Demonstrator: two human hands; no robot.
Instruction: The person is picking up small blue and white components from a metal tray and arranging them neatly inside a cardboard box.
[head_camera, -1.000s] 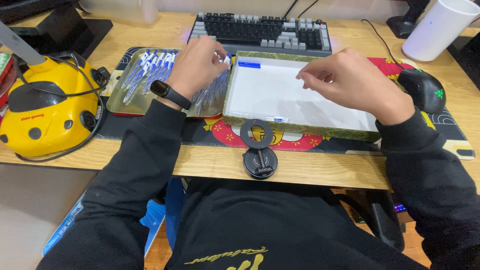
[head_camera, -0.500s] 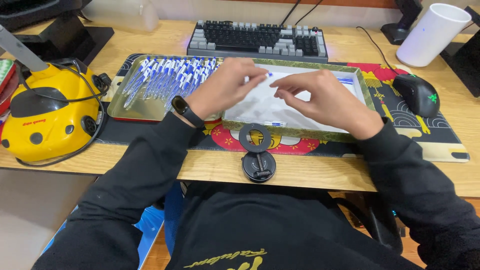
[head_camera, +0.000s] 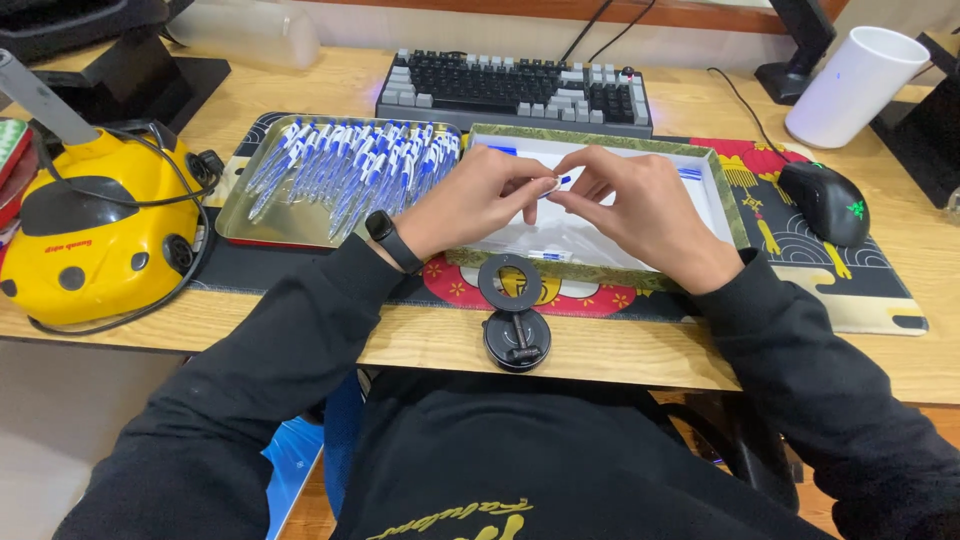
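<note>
Over the shallow white box (head_camera: 700, 160) at twelve o'clock on the table (head_camera: 620, 350), the left hand (head_camera: 470, 200) and right hand (head_camera: 640, 205) each keep a grip pinched on one small blue-and-white pen (head_camera: 556, 184).

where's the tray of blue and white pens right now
In the head view the metal tray of pens sits left of centre on the desk mat, between the yellow machine and the shallow box, just beyond the left hand.

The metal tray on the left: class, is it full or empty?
Partly full: the metal tray holds a heap of blue-and-white pens at its far side, with bare metal near its front.
</note>
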